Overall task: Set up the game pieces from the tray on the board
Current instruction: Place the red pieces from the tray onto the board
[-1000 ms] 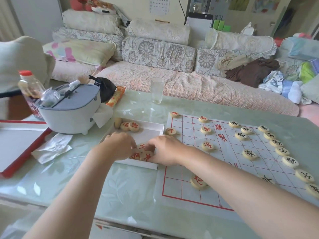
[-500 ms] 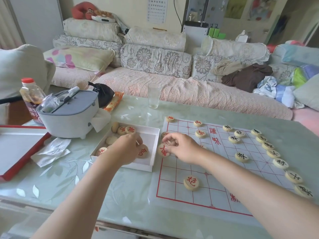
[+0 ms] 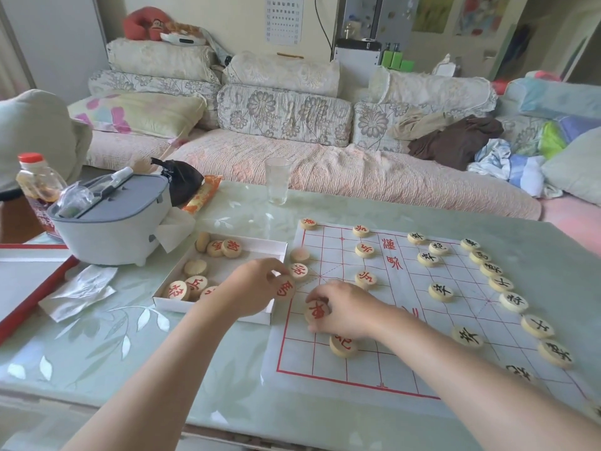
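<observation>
Game pieces remain in the tray (image 3: 266, 315) at centre-left. Our left hand (image 3: 253, 292) pinches one piece (image 3: 285, 289) over the tray edge; our right hand (image 3: 344, 309) clamps another piece (image 3: 316, 311) on the board (image 3: 406, 320). Either could slip and scatter neighbours.

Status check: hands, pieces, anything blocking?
Left hand holds a red piece at the tray edge. Right hand sets another red piece on the board. Nothing blocking.
</observation>
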`<state>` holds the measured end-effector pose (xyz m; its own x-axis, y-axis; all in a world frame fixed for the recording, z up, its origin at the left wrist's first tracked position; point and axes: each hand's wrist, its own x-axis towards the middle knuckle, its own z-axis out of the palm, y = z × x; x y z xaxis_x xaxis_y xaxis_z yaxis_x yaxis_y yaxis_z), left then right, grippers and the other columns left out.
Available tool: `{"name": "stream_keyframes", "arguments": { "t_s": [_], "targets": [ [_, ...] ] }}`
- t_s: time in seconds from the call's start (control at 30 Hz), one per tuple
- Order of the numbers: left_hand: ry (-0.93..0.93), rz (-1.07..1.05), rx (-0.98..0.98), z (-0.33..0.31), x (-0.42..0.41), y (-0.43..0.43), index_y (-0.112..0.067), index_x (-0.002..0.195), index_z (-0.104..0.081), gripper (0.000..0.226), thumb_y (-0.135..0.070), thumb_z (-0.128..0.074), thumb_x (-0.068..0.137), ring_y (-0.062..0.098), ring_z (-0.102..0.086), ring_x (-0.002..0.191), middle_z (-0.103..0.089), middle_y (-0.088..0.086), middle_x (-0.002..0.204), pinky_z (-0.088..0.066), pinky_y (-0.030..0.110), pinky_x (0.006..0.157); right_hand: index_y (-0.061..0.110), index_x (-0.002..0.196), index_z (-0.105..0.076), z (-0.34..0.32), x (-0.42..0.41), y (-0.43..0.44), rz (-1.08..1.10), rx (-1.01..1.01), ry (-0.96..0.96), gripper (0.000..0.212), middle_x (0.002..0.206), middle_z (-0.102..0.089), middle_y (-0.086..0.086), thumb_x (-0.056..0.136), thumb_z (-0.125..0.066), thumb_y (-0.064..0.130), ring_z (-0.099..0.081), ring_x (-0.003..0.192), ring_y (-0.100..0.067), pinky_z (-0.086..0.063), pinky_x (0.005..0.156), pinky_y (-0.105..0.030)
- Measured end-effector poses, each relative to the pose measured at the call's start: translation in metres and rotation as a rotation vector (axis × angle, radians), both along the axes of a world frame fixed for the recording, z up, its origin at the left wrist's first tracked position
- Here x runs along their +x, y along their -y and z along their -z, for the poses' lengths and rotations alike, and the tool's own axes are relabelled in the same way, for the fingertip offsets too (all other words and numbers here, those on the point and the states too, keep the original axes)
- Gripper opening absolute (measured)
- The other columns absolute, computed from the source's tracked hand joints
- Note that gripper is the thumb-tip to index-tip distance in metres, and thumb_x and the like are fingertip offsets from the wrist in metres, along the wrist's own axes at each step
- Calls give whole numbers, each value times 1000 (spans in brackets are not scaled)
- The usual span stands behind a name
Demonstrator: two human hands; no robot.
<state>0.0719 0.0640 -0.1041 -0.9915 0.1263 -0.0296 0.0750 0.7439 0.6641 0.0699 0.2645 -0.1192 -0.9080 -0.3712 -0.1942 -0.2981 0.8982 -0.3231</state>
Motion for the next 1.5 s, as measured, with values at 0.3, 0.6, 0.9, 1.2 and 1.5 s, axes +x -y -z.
{"name": "stream_keyframes", "arguments": {
  "t_s": [0.3,0.6,0.9,1.2,1.5],
  "targets": [
    [11,-9,8,0,-7,0,-26,109,-64,19,-25,-52,95,20,-63,77,-67,-2,93,-39,19,52,36,116,-58,-5,11,13,-56,-120,-91,42,115,-57,16,78,-68,52,-56,103,-8,-46,85,-25],
    [-16,-39,39,1,9,9,-31,103,-63,14,-24,-54,94,24,-66,83,-68,-3,93,-53,35,67,33,89,-63,-11,61,29,-217,-117,-79,33,73,-52,39,68,-80,50,-48,68,13,-31,57,-10],
    [12,-66,295,2,35,19,-24,108,-66,16,-26,-60,93,13,-68,73,-72,-3,85,-57,38,73,34,85,-61,-3,55,24,-93,-332,-139,14,93,-57,17,85,-68,46,-49,72,9,-34,69,-20],
    [216,-87,623,-2,41,6,-6,97,-63,22,-22,-72,85,20,-68,75,-74,12,86,-56,35,79,25,95,-58,9,41,29,-22,-573,-352,32,101,-50,18,75,-83,22,-51,72,1,-38,67,-12],
    [-267,1,-354,23,42,33,-32,108,-64,19,-31,-61,89,16,-49,101,-59,-9,104,-41,29,87,32,96,-64,9,40,21,-31,-305,-163,25,90,-54,23,77,-79,39,-45,67,7,-31,62,-17]
  ]
}}
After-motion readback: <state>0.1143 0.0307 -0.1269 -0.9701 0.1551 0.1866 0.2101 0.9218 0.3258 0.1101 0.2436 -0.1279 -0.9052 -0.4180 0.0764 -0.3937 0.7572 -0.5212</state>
